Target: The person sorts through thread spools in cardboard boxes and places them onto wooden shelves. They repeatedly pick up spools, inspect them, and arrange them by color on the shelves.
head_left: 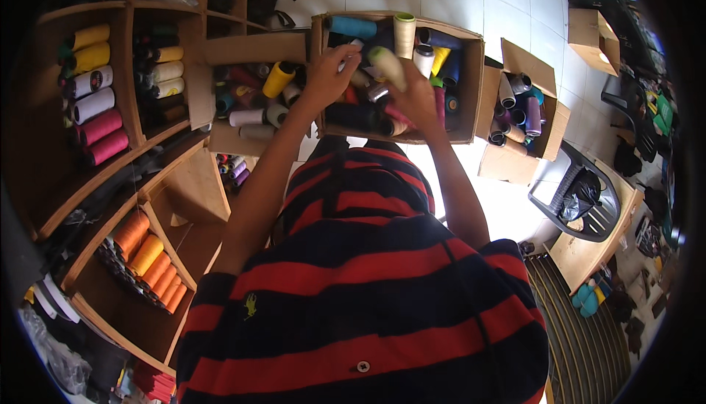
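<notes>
In the middle cardboard box point(474, 102), thread spools of mixed colours lie jumbled. My right hand point(418, 102) is over the box, closed round a cream thread spool point(388, 67) with a pale green end, tilted and slightly blurred. My left hand point(331, 73) is at the box's left side, its fingers bent together around something pale that I cannot make out. A teal spool point(350, 26) lies just beyond it. Another cream spool point(404, 34) stands upright at the far edge, beside a white spool point(423, 59).
An open box on the left holds more spools, among them a yellow one point(279, 79). On the right stands another spool box point(553, 123). Wooden shelves point(132, 73) with rows of spools line the left. A dark plastic chair point(581, 194) stands at the right.
</notes>
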`<action>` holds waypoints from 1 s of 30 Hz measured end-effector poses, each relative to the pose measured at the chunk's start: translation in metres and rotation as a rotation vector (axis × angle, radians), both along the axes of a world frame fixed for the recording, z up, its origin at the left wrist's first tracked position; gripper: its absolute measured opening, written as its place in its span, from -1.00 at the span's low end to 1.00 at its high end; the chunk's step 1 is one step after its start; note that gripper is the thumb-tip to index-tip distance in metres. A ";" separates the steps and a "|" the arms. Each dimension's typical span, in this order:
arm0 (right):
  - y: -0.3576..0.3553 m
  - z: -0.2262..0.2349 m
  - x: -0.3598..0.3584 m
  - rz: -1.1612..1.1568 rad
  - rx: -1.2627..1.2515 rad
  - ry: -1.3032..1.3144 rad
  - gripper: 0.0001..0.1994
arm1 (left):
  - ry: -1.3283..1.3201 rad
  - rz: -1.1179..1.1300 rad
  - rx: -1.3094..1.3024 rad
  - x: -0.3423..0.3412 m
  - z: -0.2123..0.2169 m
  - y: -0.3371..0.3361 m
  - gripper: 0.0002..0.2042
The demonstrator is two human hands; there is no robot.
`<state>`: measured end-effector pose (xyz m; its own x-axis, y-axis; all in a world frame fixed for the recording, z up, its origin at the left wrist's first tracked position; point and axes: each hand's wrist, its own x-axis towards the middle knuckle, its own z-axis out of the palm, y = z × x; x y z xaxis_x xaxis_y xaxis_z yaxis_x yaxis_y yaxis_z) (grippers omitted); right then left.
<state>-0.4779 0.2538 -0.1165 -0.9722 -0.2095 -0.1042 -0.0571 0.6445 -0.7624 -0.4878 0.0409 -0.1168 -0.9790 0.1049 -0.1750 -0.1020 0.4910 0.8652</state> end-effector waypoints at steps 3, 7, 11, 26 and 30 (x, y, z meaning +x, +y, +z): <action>0.049 -0.006 0.010 -0.302 0.180 -0.113 -0.51 | 0.223 -0.147 -0.632 0.013 -0.028 -0.004 -0.58; 0.100 -0.021 0.017 -0.503 0.431 -0.270 -0.43 | 0.104 -0.318 -0.938 0.017 -0.034 -0.004 -0.58; 0.116 -0.057 0.025 -0.549 0.448 -0.311 -0.38 | 0.157 -0.329 -0.917 0.029 -0.019 0.005 -0.64; -0.001 -0.006 -0.006 0.192 0.165 0.282 -0.61 | 0.296 0.161 -0.145 0.113 0.020 0.013 -0.77; -0.069 -0.030 -0.034 0.660 0.348 0.487 -0.59 | 0.155 0.495 0.011 0.136 0.010 -0.028 -0.76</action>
<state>-0.5114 0.1846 -0.1464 -0.6179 -0.7759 0.1273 -0.7653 0.5563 -0.3237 -0.3518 0.0132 -0.1064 -0.9261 -0.3764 -0.0252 -0.1898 0.4073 0.8933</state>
